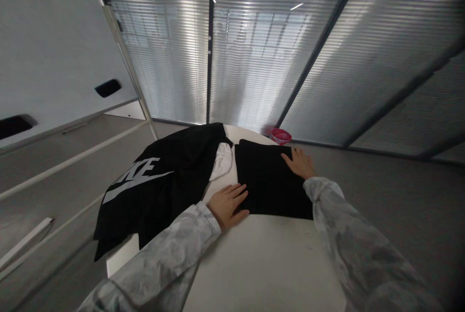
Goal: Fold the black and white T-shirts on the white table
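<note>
A folded black garment (271,181) lies flat on the white table (269,258); its exact kind does not show. My left hand (228,204) rests at its left edge, palm down with the fingers stretched out. On the far right corner of the same cloth lies my right hand (301,163), its fingers extended and holding nothing. To the left, a black garment with a white NIKE print (174,176) is spread loosely and hangs over the table's edge. Between the two black pieces sits a crumpled white cloth (222,161).
Behind the table's far edge stands a pink basket (280,136). Glass panels with blinds (247,50) rise beyond it. A white board (61,40) and a pale metal frame (80,157) are on the left, over grey floor.
</note>
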Tool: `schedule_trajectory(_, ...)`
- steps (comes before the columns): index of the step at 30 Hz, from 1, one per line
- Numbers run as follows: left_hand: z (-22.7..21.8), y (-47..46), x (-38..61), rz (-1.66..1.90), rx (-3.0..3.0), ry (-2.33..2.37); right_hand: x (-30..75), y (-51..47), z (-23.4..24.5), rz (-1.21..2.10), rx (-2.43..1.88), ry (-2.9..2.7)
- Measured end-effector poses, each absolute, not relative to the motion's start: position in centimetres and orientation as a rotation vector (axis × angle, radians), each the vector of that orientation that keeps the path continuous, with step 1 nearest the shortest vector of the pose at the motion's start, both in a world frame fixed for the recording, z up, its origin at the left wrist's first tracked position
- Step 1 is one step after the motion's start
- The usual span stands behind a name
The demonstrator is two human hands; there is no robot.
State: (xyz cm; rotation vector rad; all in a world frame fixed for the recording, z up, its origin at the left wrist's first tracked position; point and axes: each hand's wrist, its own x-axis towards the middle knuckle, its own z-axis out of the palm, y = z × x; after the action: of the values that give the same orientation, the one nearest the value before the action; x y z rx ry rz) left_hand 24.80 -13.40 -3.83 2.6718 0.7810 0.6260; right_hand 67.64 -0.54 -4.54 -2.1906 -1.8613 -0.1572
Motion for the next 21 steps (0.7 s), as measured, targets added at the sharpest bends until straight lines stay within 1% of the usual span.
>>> schedule_trajectory(2,-3.7,-13.5,24.8,0.646,2.671,0.794,65.4,-1.7,-4.4,-0.259,-2.182,-1.91)
schedule_trajectory(4,-3.5,-13.5,24.9,0.677,2.656,0.805,62.8,-3.3,-4.7,-0.298,-2.072,-2.047)
schedule_trajectory(8,-3.3,-13.4,24.9,0.719,2.635,0.803,59.6,-5.2,-5.7,-0.198,-1.982,-2.243)
schedule_trajectory(16,-3.8,-13.2,25.0,0.717,2.671,0.9,59.5,-2.6,-4.8,-0.005,-2.175,-2.218)
schedule_trajectory(18,-3.8,-13.2,25.0,0.713,2.679,0.911,58.3,-2.9,-4.7,-0.007,-2.196,-2.202)
schedule_trajectory(21,-3.5,-13.2,24.9,0.702,2.678,0.909,55.8,-4.3,-5.2,-0.095,-2.033,-2.221)
